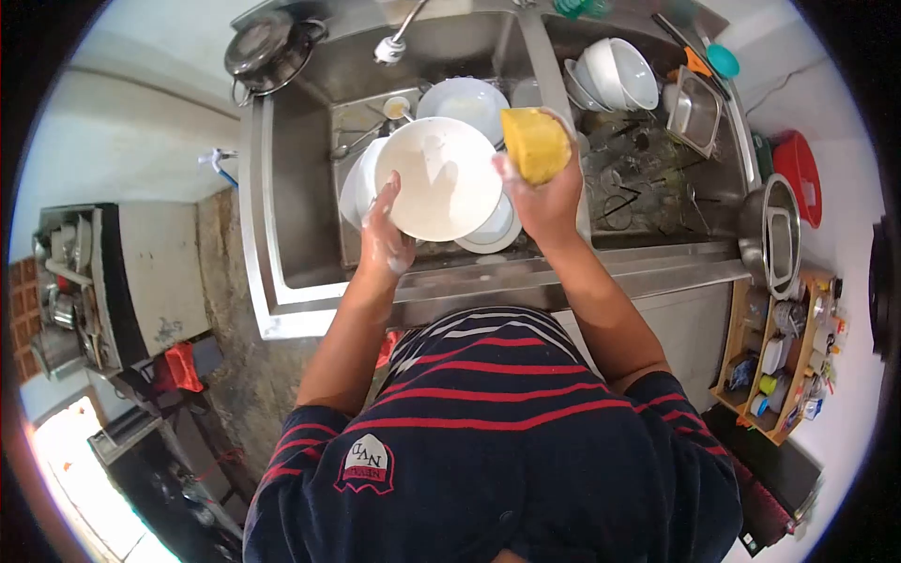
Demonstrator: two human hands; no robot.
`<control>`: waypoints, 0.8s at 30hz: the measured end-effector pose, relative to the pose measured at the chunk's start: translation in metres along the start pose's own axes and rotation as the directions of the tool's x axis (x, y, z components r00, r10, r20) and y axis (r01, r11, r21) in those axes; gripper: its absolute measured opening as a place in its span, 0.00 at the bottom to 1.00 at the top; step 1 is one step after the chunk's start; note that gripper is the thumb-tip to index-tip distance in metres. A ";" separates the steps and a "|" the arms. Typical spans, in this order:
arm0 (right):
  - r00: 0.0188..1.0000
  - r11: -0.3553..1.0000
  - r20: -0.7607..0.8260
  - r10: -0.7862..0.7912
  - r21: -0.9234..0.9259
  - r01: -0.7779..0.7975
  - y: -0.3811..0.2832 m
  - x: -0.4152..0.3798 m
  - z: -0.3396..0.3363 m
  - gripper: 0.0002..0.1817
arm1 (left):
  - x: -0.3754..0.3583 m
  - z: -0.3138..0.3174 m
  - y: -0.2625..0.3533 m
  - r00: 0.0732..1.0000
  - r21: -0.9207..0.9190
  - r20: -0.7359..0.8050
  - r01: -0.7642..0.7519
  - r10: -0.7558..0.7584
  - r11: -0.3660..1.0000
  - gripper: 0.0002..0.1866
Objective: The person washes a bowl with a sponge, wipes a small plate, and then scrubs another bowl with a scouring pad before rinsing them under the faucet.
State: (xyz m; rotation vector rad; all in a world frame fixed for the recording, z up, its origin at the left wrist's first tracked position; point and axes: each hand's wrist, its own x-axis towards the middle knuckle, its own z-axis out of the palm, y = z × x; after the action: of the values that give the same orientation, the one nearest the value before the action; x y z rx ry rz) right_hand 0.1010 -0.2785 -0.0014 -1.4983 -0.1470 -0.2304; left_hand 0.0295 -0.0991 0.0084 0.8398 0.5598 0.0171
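Observation:
A white bowl (446,183), its inside facing me, is gripped at its left rim by my left hand (386,230), which has suds on it. To the right of the bowl, my right hand (549,192) holds a yellow sponge (537,145), apart from the bowl's inner surface. Under and behind the bowl, white plates (465,105) and other white dishes (495,230) lie in the left sink basin (310,206). Spoons (359,141) rest in the basin on the left.
A faucet (390,49) hangs over the left basin. White bowls (619,75), a metal tray (695,111) and cutlery lie in the right basin. A dark pot (267,52) sits at the back left corner. Metal basins (771,235) and a red basin (798,178) stand at the right.

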 end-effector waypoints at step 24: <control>0.901 0.577 0.323 0.289 0.692 -0.433 -0.071 -0.023 0.000 0.23 | 0.001 -0.031 0.045 0.953 -0.216 0.298 0.006 0.060 0.976 0.36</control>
State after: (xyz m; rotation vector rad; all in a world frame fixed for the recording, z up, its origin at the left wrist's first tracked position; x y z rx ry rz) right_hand 0.0617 -0.2809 0.0625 -0.6636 -0.0542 0.2912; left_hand 0.0244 -0.0463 0.0235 0.6230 0.2503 -0.0253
